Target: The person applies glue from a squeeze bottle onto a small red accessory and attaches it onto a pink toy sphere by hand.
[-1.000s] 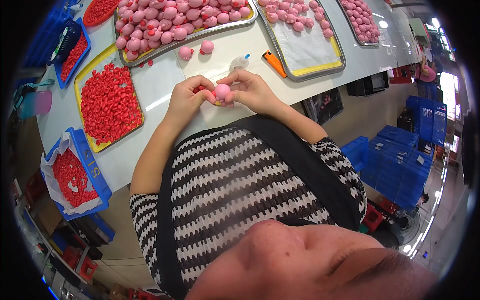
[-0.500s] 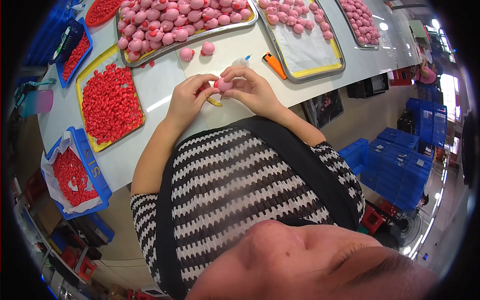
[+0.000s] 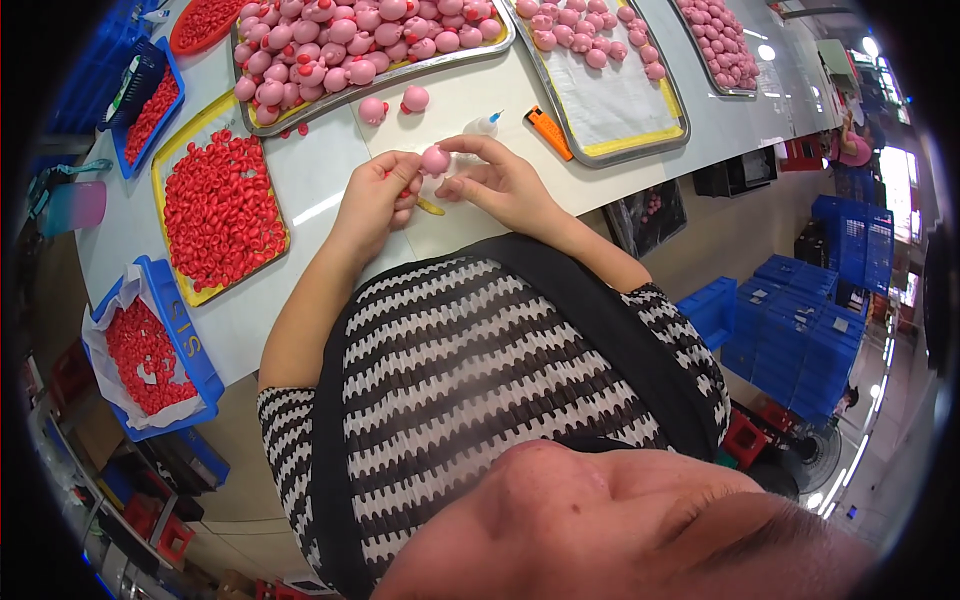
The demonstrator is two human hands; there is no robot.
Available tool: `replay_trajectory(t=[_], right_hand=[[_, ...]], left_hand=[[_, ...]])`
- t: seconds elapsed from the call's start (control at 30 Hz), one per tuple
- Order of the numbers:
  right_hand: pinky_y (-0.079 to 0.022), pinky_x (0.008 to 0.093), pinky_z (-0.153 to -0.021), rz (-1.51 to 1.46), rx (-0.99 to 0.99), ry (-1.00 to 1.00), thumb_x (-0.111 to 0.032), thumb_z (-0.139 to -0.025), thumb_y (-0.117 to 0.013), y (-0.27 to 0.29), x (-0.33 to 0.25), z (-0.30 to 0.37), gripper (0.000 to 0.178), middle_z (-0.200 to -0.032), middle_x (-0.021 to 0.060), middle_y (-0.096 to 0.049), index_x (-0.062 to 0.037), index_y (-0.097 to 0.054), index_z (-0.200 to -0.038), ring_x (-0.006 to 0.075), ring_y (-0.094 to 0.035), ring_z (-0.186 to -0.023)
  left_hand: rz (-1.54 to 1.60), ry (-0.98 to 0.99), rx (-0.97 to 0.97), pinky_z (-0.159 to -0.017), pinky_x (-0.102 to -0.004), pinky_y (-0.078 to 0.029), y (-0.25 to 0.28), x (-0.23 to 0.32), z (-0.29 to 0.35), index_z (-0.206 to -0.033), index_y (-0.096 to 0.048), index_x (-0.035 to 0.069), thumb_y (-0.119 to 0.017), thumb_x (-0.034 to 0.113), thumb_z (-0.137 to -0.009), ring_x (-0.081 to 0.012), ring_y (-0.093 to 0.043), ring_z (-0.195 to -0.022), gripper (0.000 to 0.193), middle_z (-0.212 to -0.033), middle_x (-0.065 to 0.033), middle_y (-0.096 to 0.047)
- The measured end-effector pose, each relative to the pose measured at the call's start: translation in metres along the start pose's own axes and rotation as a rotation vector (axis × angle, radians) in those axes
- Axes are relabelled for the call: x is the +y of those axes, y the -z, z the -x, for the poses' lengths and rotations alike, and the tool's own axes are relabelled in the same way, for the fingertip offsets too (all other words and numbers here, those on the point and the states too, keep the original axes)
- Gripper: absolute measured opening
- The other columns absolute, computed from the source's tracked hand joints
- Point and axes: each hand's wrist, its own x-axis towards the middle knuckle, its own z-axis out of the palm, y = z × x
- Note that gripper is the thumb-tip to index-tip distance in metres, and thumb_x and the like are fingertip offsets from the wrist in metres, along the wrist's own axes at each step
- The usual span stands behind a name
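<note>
A small round pink figure (image 3: 435,160) is pinched at the fingertips of my left hand (image 3: 378,193), above the table. A bit of red shows between that hand's fingers. My right hand (image 3: 503,187) is just right of the figure, its index fingertip at the figure's edge and its thumb held apart below. Under the hands lies a small yellowish curved tool (image 3: 430,207), partly hidden. Two pink figures with red parts, one at the left (image 3: 373,110) and another figure (image 3: 415,98), stand beyond my hands. A bottle with a blue needle tip (image 3: 487,124) is behind my right hand.
A metal tray (image 3: 390,73) heaped with pink figures is at the back. A yellow tray (image 3: 288,240) of red pieces and a blue bin (image 3: 205,375) lie left. An orange cutter (image 3: 549,134) sits beside another tray (image 3: 627,152) of pink figures. Blue crates (image 3: 790,335) stand right.
The pink figure has moved slightly left and up and turned, so its red part no longer shows. My right thumb and fingers have come apart from it, and the left fingers have curled.
</note>
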Motion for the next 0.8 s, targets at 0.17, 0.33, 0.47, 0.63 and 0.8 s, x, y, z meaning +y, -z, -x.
replay_trajectory(t=[0.17, 0.33, 0.47, 0.63, 0.8], right_hand=[[-0.05, 0.0248, -0.073, 0.12, 0.043, 0.05, -0.008, -0.087, -0.057, 0.005, 0.002, 0.001, 0.03, -0.09, 0.0103, -0.063, -0.001, -0.05, -0.116, 0.013, -0.064, -0.084], [-0.047, 0.022, -0.07, 0.378, 0.136, 0.144, -0.004, -0.087, -0.056, 0.021, 0.0, 0.011, 0.023, -0.096, 0.0078, -0.059, 0.0037, -0.053, -0.109, 0.0107, -0.059, -0.079], [-0.042, 0.0195, -0.063, 0.289, 0.576, 0.454, -0.004, -0.085, -0.059, 0.035, 0.02, 0.009, 0.026, -0.091, 0.0039, -0.054, 0.0011, -0.052, -0.11, 0.007, -0.048, -0.074], [-0.043, 0.0261, -0.065, 0.663, 0.654, 0.381, -0.014, -0.074, -0.072, 0.046, 0.025, -0.001, 0.047, -0.104, 0.0082, -0.051, -0.0039, -0.049, -0.113, 0.0139, -0.051, -0.081], [-0.046, 0.0322, -0.07, 0.898, 0.448, 0.246, -0.017, -0.071, -0.073, 0.036, 0.022, -0.014, 0.044, -0.099, 0.009, -0.057, -0.0044, -0.053, -0.108, 0.02, -0.055, -0.079]], left_hand=[[0.406, 0.104, 0.069, -0.038, -0.0156, -0.023, 0.002, 0.009, -0.002, -0.101, -0.05, -0.003, -0.042, 0.029, -0.096, -0.004, -0.032, -0.051, 0.033, -0.072, -0.0008, -0.046], [0.382, 0.18, -0.056, -0.04, -0.0165, -0.026, 0.002, 0.008, 0.0, -0.107, -0.048, -0.006, -0.041, 0.016, -0.094, -0.0049, -0.035, -0.052, 0.026, -0.077, -0.0037, -0.047], [0.42, 0.183, -0.082, -0.042, -0.0168, -0.029, -0.005, 0.01, 0.001, -0.111, -0.046, -0.007, -0.039, 0.008, -0.091, -0.0055, -0.036, -0.055, 0.026, -0.082, -0.0055, -0.048], [0.44, 0.123, -0.09, -0.043, -0.0171, -0.031, -0.002, 0.007, -0.001, -0.115, -0.045, -0.007, -0.04, 0.006, -0.092, -0.0062, -0.038, -0.057, 0.027, -0.087, -0.0066, -0.05], [0.471, 0.098, -0.091, -0.043, -0.0168, -0.031, 0.003, 0.001, -0.004, -0.112, -0.047, -0.007, -0.041, 0.008, -0.093, -0.006, -0.038, -0.057, 0.025, -0.086, -0.0066, -0.05]])
